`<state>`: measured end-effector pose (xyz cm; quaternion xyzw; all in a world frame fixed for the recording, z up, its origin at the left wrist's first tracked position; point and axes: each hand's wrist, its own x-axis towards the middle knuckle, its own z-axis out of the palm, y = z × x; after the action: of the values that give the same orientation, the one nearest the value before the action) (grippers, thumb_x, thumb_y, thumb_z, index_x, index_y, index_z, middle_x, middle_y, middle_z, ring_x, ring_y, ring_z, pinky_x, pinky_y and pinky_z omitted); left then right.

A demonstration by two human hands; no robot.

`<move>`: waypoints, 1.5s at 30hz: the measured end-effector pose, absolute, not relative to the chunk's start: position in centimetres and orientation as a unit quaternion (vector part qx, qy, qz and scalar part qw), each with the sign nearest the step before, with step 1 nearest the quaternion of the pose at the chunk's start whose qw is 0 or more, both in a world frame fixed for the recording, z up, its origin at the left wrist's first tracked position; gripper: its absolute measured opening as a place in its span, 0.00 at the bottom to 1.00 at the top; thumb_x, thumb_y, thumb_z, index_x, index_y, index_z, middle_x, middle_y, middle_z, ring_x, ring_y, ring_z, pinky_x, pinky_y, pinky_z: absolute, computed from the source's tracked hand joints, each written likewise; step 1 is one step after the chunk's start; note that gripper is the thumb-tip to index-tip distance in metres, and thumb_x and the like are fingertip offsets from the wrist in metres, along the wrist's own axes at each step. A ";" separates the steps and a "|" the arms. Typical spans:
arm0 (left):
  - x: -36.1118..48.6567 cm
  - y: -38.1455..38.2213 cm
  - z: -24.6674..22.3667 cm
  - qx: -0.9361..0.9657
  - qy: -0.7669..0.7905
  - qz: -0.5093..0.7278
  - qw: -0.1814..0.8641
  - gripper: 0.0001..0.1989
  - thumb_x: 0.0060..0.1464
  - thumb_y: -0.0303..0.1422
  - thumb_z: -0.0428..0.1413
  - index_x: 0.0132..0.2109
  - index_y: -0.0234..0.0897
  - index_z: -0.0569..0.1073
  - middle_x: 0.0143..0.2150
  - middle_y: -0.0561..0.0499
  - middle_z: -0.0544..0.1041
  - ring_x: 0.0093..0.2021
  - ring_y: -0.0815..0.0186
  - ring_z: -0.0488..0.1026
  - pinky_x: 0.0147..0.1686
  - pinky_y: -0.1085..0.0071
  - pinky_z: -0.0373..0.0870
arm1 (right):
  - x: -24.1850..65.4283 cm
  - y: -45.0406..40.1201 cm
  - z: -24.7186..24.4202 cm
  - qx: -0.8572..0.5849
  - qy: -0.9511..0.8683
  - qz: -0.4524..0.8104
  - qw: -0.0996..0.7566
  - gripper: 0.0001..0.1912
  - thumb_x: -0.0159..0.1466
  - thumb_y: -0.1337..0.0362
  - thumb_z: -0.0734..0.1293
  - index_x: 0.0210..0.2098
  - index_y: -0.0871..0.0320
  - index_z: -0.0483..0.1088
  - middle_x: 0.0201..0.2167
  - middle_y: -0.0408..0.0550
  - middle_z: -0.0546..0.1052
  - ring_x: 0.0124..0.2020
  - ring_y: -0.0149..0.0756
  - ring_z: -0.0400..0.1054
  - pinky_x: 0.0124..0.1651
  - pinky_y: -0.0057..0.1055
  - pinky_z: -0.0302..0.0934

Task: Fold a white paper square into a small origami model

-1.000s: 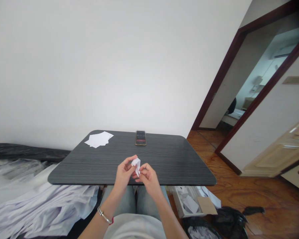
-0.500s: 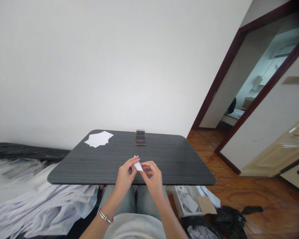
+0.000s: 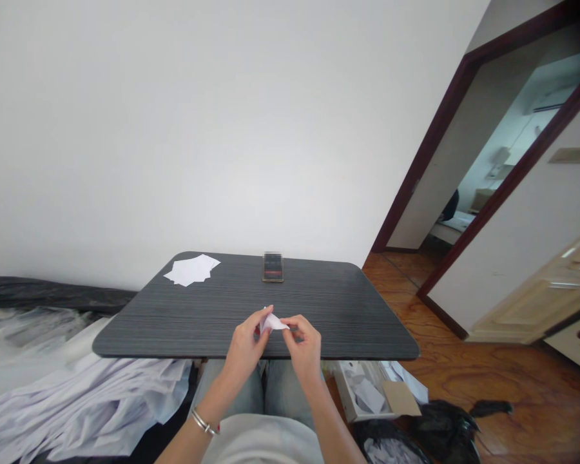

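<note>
Between my two hands is a small folded piece of white paper (image 3: pixel 273 323), held over the near part of the dark table (image 3: pixel 198 322). My left hand (image 3: pixel 245 339) pinches its left side between thumb and fingers. At the right, a pointed corner of the paper is gripped by the thumb and forefinger of my right hand (image 3: pixel 303 343). Parts of the paper are hidden behind my left fingers. Toward the table's far left lies a loose stack of white paper sheets (image 3: pixel 192 269).
A phone (image 3: pixel 273 267) lies at the table's back edge by the white wall. White cloth (image 3: pixel 91 406) is heaped below left. Down on the right stand a box of white pieces (image 3: pixel 365 393) and black plastic bags (image 3: pixel 442 428). A doorway (image 3: pixel 444 148) opens at right.
Both hands have shifted slightly right, the right hand more. The white paper now stretches wider between them, its right corner pulled out to a point.
</note>
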<state>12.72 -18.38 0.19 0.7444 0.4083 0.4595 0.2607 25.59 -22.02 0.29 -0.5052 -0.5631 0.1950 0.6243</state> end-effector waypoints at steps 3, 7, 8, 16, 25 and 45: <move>12.7 -18.3 0.4 0.741 0.384 0.466 0.295 0.18 0.48 0.28 0.52 0.48 0.40 0.69 0.44 0.47 0.74 0.34 0.65 0.70 0.33 0.71 0.67 | 25.9 -22.0 0.1 -0.512 -0.550 0.199 0.629 0.08 0.55 0.70 0.60 0.29 0.58 0.71 0.26 0.46 0.73 0.29 0.35 0.67 0.27 0.26 0.61; 12.6 -18.0 0.3 0.727 0.362 0.467 0.351 0.18 0.46 0.31 0.55 0.47 0.40 0.70 0.45 0.46 0.72 0.40 0.62 0.70 0.35 0.70 0.67 | 26.1 -21.9 0.1 -0.515 -0.543 0.212 0.628 0.07 0.55 0.68 0.61 0.29 0.58 0.71 0.27 0.47 0.74 0.29 0.35 0.68 0.28 0.27 0.61; 12.6 -17.9 0.3 0.720 0.359 0.470 0.363 0.17 0.46 0.32 0.56 0.46 0.40 0.70 0.44 0.46 0.72 0.40 0.62 0.70 0.35 0.70 0.67 | 26.1 -21.8 -0.1 -0.515 -0.542 0.214 0.629 0.06 0.55 0.68 0.61 0.29 0.58 0.71 0.27 0.47 0.74 0.29 0.35 0.68 0.28 0.27 0.61; 12.7 -15.9 -1.9 0.728 0.330 0.477 0.366 0.12 0.47 0.31 0.55 0.41 0.38 0.74 0.42 0.44 0.73 0.44 0.59 0.68 0.41 0.66 0.66 | 26.3 -20.0 -2.3 -0.509 -0.578 0.217 0.599 0.07 0.55 0.67 0.63 0.32 0.57 0.71 0.28 0.46 0.74 0.30 0.35 0.68 0.27 0.27 0.62; 13.0 -14.4 -2.1 0.767 0.306 0.442 0.351 0.15 0.46 0.31 0.55 0.44 0.40 0.73 0.44 0.46 0.74 0.46 0.61 0.68 0.48 0.62 0.62 | 26.9 -18.6 -3.2 -0.514 -0.585 0.229 0.585 0.10 0.55 0.67 0.61 0.35 0.57 0.71 0.32 0.47 0.75 0.30 0.35 0.68 0.28 0.27 0.63; 12.6 -14.1 -2.9 0.705 0.293 0.382 0.521 0.17 0.46 0.36 0.56 0.43 0.32 0.73 0.37 0.44 0.76 0.33 0.64 0.71 0.34 0.71 0.65 | 27.4 -17.9 -4.0 -0.539 -0.565 0.290 0.554 0.06 0.49 0.63 0.67 0.20 0.59 0.67 0.16 0.41 0.72 0.20 0.33 0.66 0.24 0.26 0.58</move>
<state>12.56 -14.08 -2.88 0.7052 0.2930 0.3818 0.5206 27.38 -17.95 -4.00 -0.5387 -0.5649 0.2896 0.5539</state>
